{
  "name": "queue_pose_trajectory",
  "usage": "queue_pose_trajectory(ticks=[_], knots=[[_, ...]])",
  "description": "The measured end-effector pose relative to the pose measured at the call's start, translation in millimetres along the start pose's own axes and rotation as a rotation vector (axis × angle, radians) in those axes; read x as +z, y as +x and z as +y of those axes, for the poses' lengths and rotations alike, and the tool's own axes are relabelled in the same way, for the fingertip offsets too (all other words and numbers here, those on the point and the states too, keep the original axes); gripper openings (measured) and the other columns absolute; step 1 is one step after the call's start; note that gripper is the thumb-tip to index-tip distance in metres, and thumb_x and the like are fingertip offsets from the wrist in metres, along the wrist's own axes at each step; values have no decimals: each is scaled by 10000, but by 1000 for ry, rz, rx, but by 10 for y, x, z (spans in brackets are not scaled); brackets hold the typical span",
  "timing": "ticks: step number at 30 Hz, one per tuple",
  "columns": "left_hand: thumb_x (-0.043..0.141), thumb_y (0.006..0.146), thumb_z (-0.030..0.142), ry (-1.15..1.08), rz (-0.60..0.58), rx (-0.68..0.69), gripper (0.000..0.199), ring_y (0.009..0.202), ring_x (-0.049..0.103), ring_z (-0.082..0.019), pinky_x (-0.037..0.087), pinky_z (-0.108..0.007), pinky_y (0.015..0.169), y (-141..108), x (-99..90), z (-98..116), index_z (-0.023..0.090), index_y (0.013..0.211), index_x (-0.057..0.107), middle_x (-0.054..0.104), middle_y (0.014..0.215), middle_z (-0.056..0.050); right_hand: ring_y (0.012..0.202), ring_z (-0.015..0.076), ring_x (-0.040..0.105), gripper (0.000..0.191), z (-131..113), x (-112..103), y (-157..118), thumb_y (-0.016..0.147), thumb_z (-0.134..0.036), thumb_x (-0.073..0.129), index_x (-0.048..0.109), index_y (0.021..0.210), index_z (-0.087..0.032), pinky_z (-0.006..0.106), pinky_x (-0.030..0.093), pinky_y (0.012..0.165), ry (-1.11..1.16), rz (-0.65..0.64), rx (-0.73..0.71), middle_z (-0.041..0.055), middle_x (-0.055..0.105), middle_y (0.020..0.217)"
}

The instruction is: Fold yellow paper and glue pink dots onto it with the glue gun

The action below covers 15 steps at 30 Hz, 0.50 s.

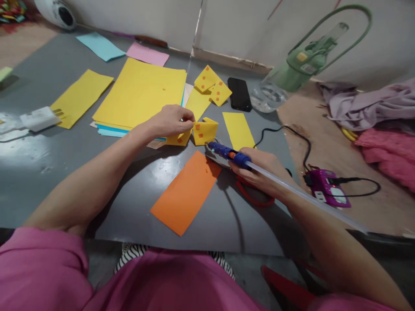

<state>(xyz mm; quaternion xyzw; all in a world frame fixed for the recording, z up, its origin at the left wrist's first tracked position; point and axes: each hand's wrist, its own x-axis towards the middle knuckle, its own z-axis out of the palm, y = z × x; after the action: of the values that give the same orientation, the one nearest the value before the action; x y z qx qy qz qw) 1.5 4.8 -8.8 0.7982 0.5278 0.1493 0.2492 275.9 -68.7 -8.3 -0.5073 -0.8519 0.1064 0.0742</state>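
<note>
My left hand [175, 121] pinches the edge of a folded yellow paper piece [205, 131] with small orange squares on it. In my right hand [264, 168] is a blue glue gun [223, 151], its nozzle at the lower edge of that folded paper. A long clear glue stick [298, 190] sticks out from the gun's back end. Red-handled scissors [256, 198] lie below my right hand, partly hidden by it. An orange paper rectangle [186, 194] lies on the table just in front of the folded piece.
A stack of yellow sheets [142, 90] lies left of centre. Behind are more dotted yellow folded pieces [212, 84], a black phone [239, 93] and a green-topped bottle [292, 69]. A black cord runs to a purple power strip [329, 186] on the right.
</note>
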Motion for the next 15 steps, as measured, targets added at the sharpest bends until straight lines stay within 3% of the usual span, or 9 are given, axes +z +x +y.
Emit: queue_pose_trajectory(ticks=[15], knots=[[468, 767, 282, -6, 7, 12, 385, 834, 612, -221, 435, -343, 796, -5, 2, -21, 159, 972, 769, 723, 895, -91, 645, 202, 555, 201, -25, -20, -9, 866, -400, 512, 501, 738, -245, 300, 373, 594, 0, -8, 52, 50, 609, 698]])
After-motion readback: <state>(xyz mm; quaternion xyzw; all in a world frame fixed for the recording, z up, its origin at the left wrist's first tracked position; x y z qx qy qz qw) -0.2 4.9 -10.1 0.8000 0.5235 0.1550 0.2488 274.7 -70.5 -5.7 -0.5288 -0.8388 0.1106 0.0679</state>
